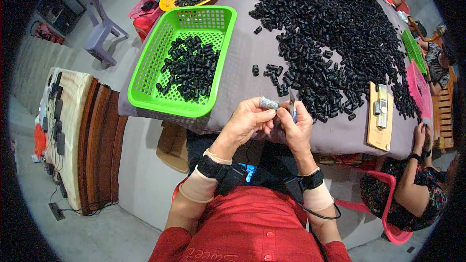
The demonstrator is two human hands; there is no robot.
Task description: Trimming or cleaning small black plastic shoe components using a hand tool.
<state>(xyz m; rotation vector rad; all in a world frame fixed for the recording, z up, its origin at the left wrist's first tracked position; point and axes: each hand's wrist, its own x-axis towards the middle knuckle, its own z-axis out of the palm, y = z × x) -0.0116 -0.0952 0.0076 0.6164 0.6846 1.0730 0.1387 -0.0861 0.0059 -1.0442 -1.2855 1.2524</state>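
Note:
My left hand pinches a small grey, speckled cylinder between thumb and fingers, just past the table's near edge. Close beside it, my right hand is closed round a small bladed tool. The tool has a dark pointed tip and a bit of blue at the grip; the rest is hidden in the fingers. The fingertips of both hands nearly meet at the cylinder's right end. Beyond them lies a broad heap of small black cylindrical parts, with a few loose ones nearest my hands.
A green basket holding black parts stands left on the grey cloth, with a yellow bowl behind it. To the right lies a cardboard piece with small items. Another person's hand is at the right edge.

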